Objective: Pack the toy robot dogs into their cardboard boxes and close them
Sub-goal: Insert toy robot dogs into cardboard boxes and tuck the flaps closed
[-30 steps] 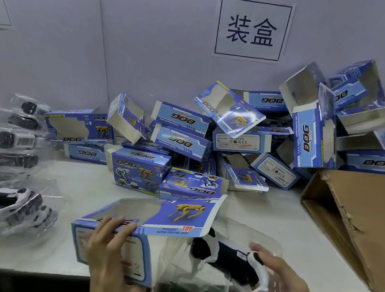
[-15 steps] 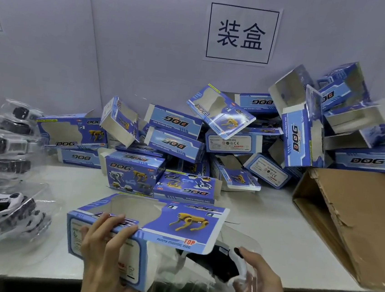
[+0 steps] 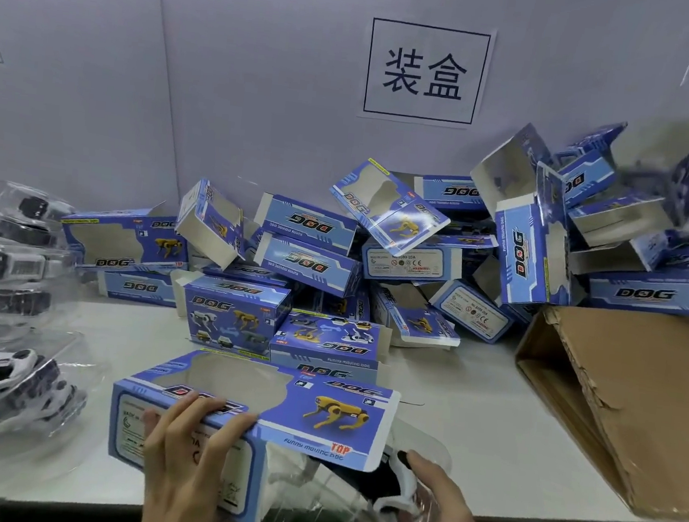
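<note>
box (image 3: 277, 398) at the near edge of the bench (image 3: 466, 422), open end facing right. bare bench runs right of it up to a brown carton (image 3: 638, 398) lying on its side. behind, a pile (image 3: 313, 257) of blue boxes fills the back against the wall. bagged dogs (image 3: 3, 374) crowd the left edge.
left hand (image 3: 186, 456) grips the box, fingers curled over its top front edge. right hand (image 3: 439, 513) grips the dog (image 3: 379, 477) through its clear bag (image 3: 307, 520), at the box mouth, half under the open flap.
box: blue, window cut-out, yellow dog print, "top" in red. dog: black body, white legs.
</note>
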Demonstrator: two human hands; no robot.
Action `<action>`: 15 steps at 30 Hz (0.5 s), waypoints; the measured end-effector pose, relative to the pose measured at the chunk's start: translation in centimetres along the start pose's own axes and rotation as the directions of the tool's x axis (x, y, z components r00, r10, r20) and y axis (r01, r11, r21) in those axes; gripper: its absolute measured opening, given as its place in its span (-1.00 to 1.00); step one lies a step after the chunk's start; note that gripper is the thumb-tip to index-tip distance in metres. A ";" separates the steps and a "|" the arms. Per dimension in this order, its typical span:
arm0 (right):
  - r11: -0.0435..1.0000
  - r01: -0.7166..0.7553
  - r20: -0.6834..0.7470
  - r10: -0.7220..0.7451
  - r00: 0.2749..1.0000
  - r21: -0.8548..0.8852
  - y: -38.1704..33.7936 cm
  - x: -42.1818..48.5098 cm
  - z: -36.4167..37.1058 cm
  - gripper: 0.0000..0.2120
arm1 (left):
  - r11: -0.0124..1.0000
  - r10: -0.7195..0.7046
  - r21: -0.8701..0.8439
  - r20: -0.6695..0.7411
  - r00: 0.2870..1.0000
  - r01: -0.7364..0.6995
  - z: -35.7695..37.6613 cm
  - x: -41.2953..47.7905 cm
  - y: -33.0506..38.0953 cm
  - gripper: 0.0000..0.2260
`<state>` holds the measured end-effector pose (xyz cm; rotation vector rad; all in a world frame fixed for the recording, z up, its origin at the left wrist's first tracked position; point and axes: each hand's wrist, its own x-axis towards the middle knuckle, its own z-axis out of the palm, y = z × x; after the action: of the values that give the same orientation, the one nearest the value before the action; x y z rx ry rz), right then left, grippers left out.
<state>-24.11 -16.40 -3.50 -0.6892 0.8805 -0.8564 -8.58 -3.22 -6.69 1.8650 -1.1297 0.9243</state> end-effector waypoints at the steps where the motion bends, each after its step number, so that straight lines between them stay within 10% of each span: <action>1: 1.000 0.000 -0.004 0.000 1.000 -0.011 0.1 -0.1 -0.1 -0.78 | 1.000 0.005 0.001 0.010 1.000 -0.005 0.0 0.0 0.0 -0.44; 15: 0.999 -0.037 0.157 0.042 0.987 -0.036 0.0 0.7 0.1 -0.70 | 0.986 0.166 -0.029 0.078 0.983 -0.165 0.2 -0.9 1.6 -0.49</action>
<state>-23.78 -16.95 -3.75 -0.7549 0.7653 -0.7427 -10.36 -3.56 -7.17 1.8249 -1.3553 0.9315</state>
